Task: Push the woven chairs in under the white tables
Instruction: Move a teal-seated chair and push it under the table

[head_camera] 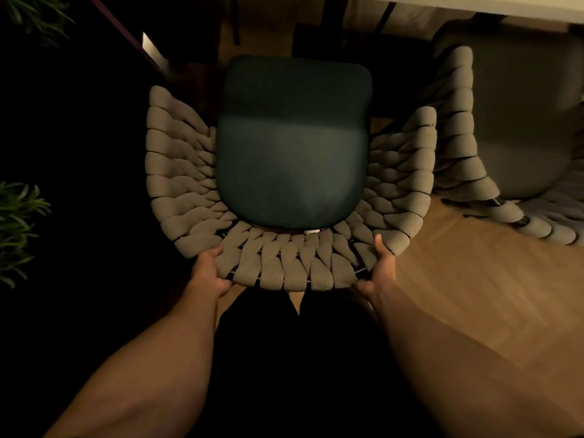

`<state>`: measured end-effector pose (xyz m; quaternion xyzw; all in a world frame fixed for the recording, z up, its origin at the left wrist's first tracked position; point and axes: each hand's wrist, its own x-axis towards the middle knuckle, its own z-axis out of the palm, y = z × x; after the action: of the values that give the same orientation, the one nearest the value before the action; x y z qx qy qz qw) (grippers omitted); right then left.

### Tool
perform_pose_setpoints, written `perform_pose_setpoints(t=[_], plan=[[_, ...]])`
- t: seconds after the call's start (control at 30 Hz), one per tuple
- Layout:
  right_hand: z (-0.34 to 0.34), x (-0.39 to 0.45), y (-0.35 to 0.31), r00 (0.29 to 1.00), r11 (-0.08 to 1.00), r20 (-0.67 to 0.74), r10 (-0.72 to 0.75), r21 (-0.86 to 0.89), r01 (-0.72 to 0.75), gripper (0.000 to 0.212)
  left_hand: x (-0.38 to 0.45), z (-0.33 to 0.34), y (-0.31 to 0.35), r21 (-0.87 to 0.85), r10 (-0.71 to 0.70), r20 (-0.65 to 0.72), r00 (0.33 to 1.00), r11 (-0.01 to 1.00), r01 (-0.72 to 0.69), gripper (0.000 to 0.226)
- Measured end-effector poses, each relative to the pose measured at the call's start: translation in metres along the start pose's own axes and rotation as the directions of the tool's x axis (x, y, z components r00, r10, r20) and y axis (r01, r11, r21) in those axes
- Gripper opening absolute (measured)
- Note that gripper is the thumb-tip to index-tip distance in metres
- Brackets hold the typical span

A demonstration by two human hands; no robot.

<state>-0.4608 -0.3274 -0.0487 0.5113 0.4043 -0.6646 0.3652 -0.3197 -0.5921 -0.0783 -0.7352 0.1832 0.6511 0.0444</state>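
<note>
Woven chair (pixel 284 267), beige braided shell, holding a dark green seat cushion (pixel 294 140); stands on wood floor (pixel 474 295), front toward the white table (pixel 505 7) edge at top right. Left hand (pixel 210 273) and right hand (pixel 377 270) grip the backrest rim, set apart. Second woven chair (pixel 458 121) just beside, right, with grey cushion (pixel 524 115). Green plant fronds (pixel 19 216) at left.

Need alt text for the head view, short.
Both hands, left and right, grip the back rim of a woven chair with a dark seat cushion. A second woven chair stands to the right, beside a white table, on wood floor.
</note>
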Motion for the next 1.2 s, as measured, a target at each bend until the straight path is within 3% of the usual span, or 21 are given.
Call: perform_pose_setpoints(t=[0.23, 0.47, 0.6, 0.73, 1.2], plan=[[-0.005, 0.005, -0.021, 0.991, 0.984, -0.099, 0.090, -0.146, -0.104, 0.039, 0.000, 0.000, 0.012, 0.068, -0.032, -0.044, 0.998, 0.997, 0.035, 0.029], [0.012, 0.008, -0.036, 0.948, 0.949, -0.309, 0.081, -0.266, -0.167, 0.014, 0.007, -0.005, 0.006, 0.010, 0.088, -0.146, 0.985, 0.996, -0.087, 0.042], [0.009, 0.009, -0.035, 0.955, 0.963, -0.297, 0.011, -0.255, -0.091, 0.028, 0.006, -0.002, 0.004, -0.068, 0.154, -0.162, 0.975, 0.984, -0.166, 0.044], [0.013, 0.006, -0.039, 0.962, 0.973, -0.264, -0.065, -0.231, 0.002, 0.026, -0.002, 0.005, 0.015, -0.128, 0.156, -0.129, 0.979, 0.977, -0.173, 0.045], [0.048, 0.002, -0.078, 0.962, 0.978, -0.188, -0.197, -0.102, 0.180, 0.046, -0.024, 0.059, 0.066, -0.165, 0.254, -0.049, 0.966, 0.952, -0.259, 0.041]])
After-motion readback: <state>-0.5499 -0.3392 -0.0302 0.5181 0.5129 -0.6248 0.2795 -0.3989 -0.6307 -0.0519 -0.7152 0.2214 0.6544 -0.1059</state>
